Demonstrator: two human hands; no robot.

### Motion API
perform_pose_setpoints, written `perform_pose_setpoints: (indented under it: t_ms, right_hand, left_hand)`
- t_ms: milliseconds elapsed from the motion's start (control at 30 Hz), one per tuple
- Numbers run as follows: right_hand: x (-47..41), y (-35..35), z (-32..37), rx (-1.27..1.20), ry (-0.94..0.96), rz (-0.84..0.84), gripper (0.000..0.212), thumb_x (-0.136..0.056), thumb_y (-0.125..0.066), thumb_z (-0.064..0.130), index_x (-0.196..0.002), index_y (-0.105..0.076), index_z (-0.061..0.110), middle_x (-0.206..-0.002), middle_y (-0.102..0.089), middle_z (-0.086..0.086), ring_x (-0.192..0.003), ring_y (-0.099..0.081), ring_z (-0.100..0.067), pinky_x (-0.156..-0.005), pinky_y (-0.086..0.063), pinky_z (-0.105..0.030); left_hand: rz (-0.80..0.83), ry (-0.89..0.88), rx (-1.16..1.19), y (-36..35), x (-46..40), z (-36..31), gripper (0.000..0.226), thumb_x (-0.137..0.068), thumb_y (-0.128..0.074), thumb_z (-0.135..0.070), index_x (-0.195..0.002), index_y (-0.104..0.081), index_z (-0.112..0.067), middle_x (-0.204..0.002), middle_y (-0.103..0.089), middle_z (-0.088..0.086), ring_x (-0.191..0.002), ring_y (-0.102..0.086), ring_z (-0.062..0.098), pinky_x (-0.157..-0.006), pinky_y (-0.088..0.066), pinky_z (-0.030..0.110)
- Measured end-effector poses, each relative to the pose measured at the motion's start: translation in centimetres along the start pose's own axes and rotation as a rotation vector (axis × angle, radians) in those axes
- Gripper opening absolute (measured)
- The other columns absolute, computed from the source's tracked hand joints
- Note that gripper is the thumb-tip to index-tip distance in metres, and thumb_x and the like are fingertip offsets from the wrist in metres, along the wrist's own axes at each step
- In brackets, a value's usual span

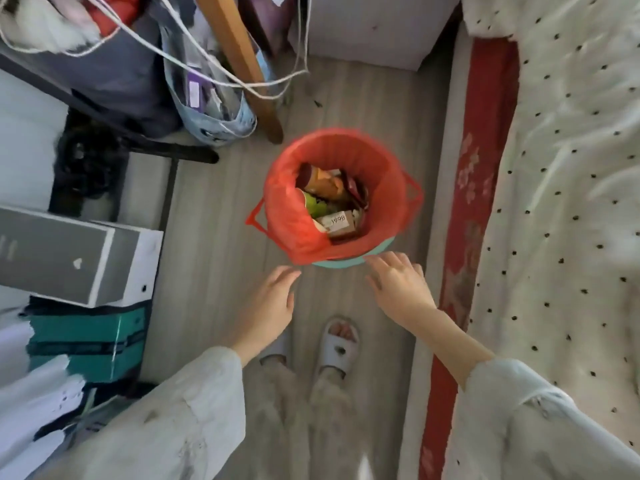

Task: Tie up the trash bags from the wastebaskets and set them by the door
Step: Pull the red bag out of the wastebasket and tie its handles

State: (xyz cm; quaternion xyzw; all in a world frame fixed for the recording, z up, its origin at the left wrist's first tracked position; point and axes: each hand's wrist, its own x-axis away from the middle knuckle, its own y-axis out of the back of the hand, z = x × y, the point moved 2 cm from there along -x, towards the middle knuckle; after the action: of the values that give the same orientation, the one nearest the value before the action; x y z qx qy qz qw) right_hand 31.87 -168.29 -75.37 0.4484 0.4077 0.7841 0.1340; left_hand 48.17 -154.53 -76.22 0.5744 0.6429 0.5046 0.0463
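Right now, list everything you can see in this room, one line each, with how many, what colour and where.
Trash bag: one, red, lining the wastebasket, open, two handle loops out at the sides.
Wastebasket: one, teal rim showing under the bag, mid-floor.
Trash: several packets and a small box, mixed colours, inside the bag.
Wooden post: one, brown, behind the basket.
Tote bag: one, light blue, left of the post.
Cords: several, white, hanging at top left.
Boxes: grey-white on teal, left edge.
Bedcover: one, white with dark dots, right.
Bed edging: red, beside the bedcover.
Slippers: two, white, on the feet.
Left hand: open, near the basket.
Right hand: open, fingers by the rim.
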Motion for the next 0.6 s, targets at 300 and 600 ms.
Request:
perform_pose_setpoints:
  t_ms: [300,600]
  right_hand:
    - [-9.9,-7.7,-0.3,0.235,0.156,-0.137,0.046,-0.055,-0.082,0.028,-0.098,-0.071,0.014,-0.097,-0.069,-0.01,-0.104,-0.064,-0.032,-0.086,-0.042,-0.065]
    - [-11.5,-6.8,-1.6,0.409,0.115,-0.195,0.034,-0.063,-0.034,0.01,-0.063,-0.068,0.013,-0.073,-0.068,-0.005,-0.089,-0.067,-0.028,-0.089,-0.047,-0.056]
  left_hand:
    - [-0.047,-0.234,-0.432,-6.5,-9.4,5.0,0.057,-0.056,-0.081,-0.02,-0.109,-0.061,-0.012,-0.109,-0.061,0.01,-0.099,-0.058,0.029,-0.082,-0.053,0.037]
    - [-0.247,-0.423,-0.474,-5.6,-11.6,5.6,0.005,-0.071,-0.057,-0.011,-0.073,-0.059,-0.015,-0.074,-0.06,0.002,-0.072,-0.055,0.023,-0.069,-0.033,0.03]
